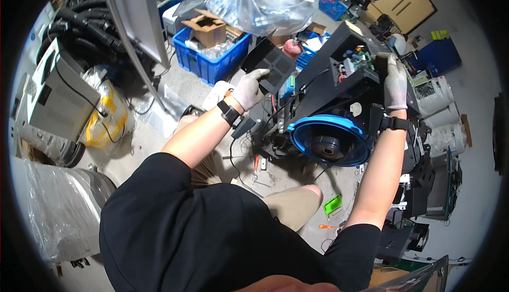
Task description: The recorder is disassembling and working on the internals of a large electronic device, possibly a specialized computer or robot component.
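Note:
My left hand, in a pale work glove, grips the near edge of a flat black panel with square recesses. The panel is tilted beside a large black machine housing. Green circuit boards show through an opening in the housing. At its right end my gloved right hand is closed over the dark upper edge; its fingertips are partly hidden. A blue-rimmed round drum with a dark hub faces me below the housing. Both wrists carry black straps with small devices.
A blue crate holds an open cardboard box. On the floor lie an orange-handled screwdriver, a red-and-silver tool and a green tray. Plastic-wrapped items stand left; black parts lie right.

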`<state>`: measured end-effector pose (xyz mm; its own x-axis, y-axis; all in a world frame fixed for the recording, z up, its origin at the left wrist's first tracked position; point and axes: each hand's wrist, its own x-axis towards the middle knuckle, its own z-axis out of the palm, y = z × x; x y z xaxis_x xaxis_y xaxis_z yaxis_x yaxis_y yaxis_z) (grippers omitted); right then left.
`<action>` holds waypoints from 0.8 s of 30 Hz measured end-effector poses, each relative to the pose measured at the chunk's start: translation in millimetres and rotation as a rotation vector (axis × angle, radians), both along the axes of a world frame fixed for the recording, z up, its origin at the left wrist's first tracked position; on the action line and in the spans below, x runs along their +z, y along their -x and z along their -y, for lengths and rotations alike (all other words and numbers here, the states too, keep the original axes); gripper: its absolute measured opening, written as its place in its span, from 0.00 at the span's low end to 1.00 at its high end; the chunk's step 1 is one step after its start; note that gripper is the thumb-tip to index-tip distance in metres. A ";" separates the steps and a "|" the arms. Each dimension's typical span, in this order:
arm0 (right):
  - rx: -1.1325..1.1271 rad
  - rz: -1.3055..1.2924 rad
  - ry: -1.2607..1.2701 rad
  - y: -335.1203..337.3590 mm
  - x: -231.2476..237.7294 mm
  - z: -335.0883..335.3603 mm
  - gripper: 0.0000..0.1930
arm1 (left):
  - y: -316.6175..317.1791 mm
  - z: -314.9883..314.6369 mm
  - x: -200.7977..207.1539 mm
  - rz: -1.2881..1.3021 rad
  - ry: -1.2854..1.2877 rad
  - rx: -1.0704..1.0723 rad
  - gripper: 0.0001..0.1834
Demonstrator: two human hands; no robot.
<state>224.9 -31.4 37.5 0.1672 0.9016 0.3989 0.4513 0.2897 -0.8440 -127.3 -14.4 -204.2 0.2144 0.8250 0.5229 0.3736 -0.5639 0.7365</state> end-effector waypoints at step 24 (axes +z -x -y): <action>0.254 0.213 0.389 98.2 -117.3 183.1 0.13 | 22.8 111.6 61.2 0.504 0.928 -0.850 0.22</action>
